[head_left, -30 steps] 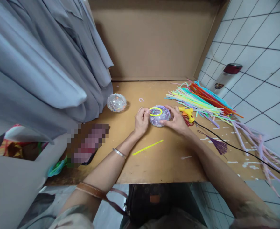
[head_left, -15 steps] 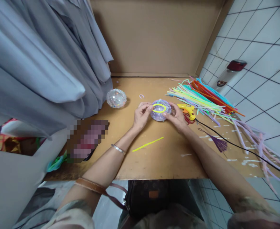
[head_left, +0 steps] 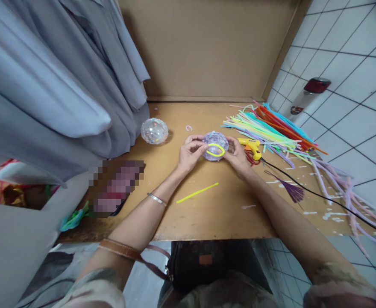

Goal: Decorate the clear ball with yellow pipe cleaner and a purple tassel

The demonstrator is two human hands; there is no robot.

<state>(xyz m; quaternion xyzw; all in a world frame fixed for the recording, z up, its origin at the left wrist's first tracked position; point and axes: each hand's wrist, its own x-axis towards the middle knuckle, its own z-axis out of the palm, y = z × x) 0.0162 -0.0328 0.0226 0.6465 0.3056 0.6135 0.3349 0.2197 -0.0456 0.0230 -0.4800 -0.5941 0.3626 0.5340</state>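
Note:
A clear, lilac-tinted ball (head_left: 215, 138) with a bumpy rim is held low over the table between my two hands. In front of it lies a bright yellow pipe-cleaner loop (head_left: 216, 155), bent into an oval. My left hand (head_left: 189, 155) is closed, pinching the loop's left end between thumb and finger beside the ball. From the other side my right hand (head_left: 236, 155) grips the ball's right edge, its thumb close to the loop's right end. Nearer me, a straight yellow pipe cleaner (head_left: 197, 193) rests on the table.
Right of my hands are a yellow glue gun (head_left: 255, 149) with a black cord, a heap of coloured pipe cleaners (head_left: 271, 126) and a purple tassel (head_left: 293, 192). Another clear ball (head_left: 154, 131) stands at left, near a grey curtain (head_left: 111, 85) and a pixelated object (head_left: 116, 188).
The yellow loop has shifted down over the ball toward me and looks narrower. My right thumb has moved from the ball's front toward its right edge.

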